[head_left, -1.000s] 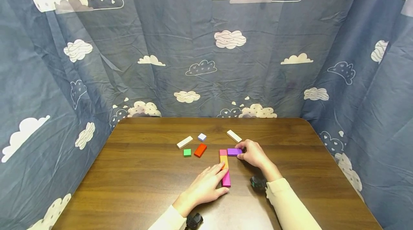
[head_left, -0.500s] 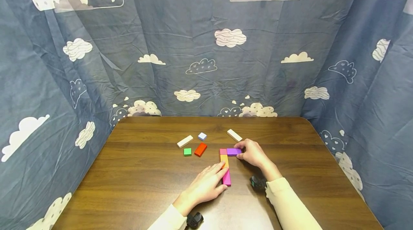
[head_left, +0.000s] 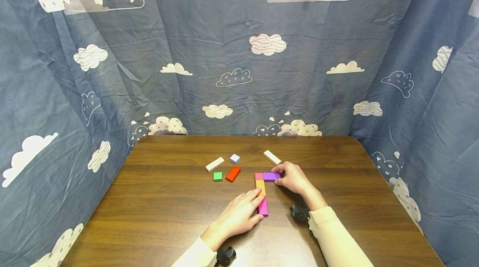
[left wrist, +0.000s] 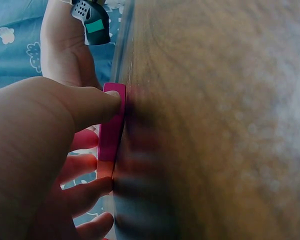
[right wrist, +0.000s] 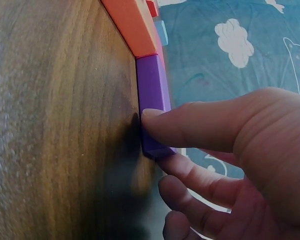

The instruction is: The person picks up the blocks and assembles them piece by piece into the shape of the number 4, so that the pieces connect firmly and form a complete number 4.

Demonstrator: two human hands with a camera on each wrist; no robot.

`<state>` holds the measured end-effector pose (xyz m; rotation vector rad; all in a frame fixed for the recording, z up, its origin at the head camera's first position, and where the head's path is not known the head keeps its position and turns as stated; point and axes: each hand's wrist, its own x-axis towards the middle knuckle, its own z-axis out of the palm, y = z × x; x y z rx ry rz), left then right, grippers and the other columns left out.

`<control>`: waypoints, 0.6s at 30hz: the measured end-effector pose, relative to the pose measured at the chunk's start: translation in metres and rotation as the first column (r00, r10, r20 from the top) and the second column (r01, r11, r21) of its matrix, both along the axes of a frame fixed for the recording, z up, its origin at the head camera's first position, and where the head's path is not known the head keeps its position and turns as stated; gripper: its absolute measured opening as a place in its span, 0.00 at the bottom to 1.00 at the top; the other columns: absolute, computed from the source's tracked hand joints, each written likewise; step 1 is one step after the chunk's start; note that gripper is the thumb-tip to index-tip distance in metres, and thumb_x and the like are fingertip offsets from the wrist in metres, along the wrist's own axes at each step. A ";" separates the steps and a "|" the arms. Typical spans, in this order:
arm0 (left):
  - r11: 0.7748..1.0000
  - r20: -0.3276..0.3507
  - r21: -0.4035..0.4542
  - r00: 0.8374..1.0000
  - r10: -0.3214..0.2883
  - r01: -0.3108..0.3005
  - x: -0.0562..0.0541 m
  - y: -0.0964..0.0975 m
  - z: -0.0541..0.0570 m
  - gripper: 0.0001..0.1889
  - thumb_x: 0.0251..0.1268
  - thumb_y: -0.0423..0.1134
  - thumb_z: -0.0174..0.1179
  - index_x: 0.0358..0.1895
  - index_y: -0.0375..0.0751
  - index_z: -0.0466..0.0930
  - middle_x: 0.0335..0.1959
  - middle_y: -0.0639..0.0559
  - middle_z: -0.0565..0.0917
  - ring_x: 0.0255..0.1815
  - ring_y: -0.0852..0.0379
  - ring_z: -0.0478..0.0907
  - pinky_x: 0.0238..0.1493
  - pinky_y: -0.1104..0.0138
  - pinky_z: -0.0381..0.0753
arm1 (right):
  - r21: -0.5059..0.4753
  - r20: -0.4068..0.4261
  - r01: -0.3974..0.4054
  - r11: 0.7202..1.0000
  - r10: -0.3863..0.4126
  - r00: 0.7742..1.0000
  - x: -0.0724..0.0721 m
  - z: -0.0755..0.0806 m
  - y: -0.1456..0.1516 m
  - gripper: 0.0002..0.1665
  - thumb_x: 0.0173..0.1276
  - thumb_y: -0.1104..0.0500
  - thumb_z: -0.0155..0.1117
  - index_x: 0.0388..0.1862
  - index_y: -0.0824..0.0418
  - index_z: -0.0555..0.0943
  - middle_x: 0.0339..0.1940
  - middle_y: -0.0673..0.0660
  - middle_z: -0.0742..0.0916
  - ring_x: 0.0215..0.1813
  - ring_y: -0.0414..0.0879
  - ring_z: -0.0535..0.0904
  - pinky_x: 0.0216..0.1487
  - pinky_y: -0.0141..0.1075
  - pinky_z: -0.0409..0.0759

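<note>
Flat on the table, a magenta block (head_left: 263, 208), an orange block (head_left: 260, 184) and a small pink block (head_left: 259, 176) form a line leading away from me. A purple block (head_left: 271, 176) lies crosswise with its left end against the line's far end. My left hand (head_left: 239, 215) rests on the orange and magenta blocks, fingers extended; its thumb touches the magenta block near its close end. My right hand (head_left: 293, 179) pinches the purple block at its right end. In the right wrist view the thumb is on the purple block's near side, and the purple block touches the line.
Left of the line lie a red block (head_left: 233, 174), a small green block (head_left: 218, 176), a small light blue block (head_left: 235, 158) and a white block (head_left: 215, 164). Another white block (head_left: 272, 157) lies just beyond the purple one. A cloud-print curtain (head_left: 232, 92) hangs behind the table.
The purple block has shifted slightly left, with my right hand, up against the pink block. My left hand has stayed nearly still on the line.
</note>
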<state>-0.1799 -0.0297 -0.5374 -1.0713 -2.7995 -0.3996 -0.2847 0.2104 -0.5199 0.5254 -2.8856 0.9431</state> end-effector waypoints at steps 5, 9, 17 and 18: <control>1.000 -0.001 -0.005 1.000 0.002 -0.002 0.000 0.000 -0.001 0.32 0.72 0.54 0.59 0.73 0.43 0.70 0.76 0.43 0.65 0.72 0.43 0.67 0.71 0.51 0.66 | -0.005 -0.004 -0.008 1.000 0.008 1.000 0.000 0.000 0.000 0.20 0.48 0.65 0.80 0.43 0.57 0.89 0.34 0.53 0.85 0.39 0.47 0.79 0.44 0.45 0.76; 1.000 -0.006 -0.007 1.000 0.004 -0.004 0.000 0.000 -0.001 0.32 0.72 0.54 0.59 0.73 0.44 0.70 0.77 0.44 0.64 0.72 0.43 0.67 0.71 0.51 0.66 | -0.006 -0.006 -0.009 1.000 0.009 1.000 0.000 0.000 0.000 0.20 0.48 0.65 0.81 0.43 0.56 0.89 0.34 0.53 0.85 0.39 0.46 0.79 0.43 0.45 0.76; 1.000 -0.015 0.000 1.000 0.004 -0.004 0.001 0.000 0.000 0.32 0.71 0.54 0.60 0.73 0.43 0.70 0.76 0.44 0.65 0.72 0.43 0.68 0.70 0.51 0.67 | -0.002 -0.010 -0.009 1.000 0.009 1.000 0.000 -0.001 0.001 0.20 0.47 0.64 0.81 0.42 0.55 0.90 0.34 0.52 0.85 0.39 0.46 0.79 0.44 0.45 0.76; 1.000 -0.016 0.000 1.000 0.003 -0.003 0.001 0.000 0.000 0.32 0.71 0.54 0.60 0.73 0.43 0.70 0.76 0.43 0.65 0.72 0.43 0.68 0.70 0.51 0.67 | 0.000 -0.010 -0.009 1.000 0.009 1.000 0.000 -0.001 0.001 0.20 0.47 0.64 0.81 0.42 0.55 0.90 0.34 0.52 0.85 0.40 0.46 0.79 0.44 0.45 0.76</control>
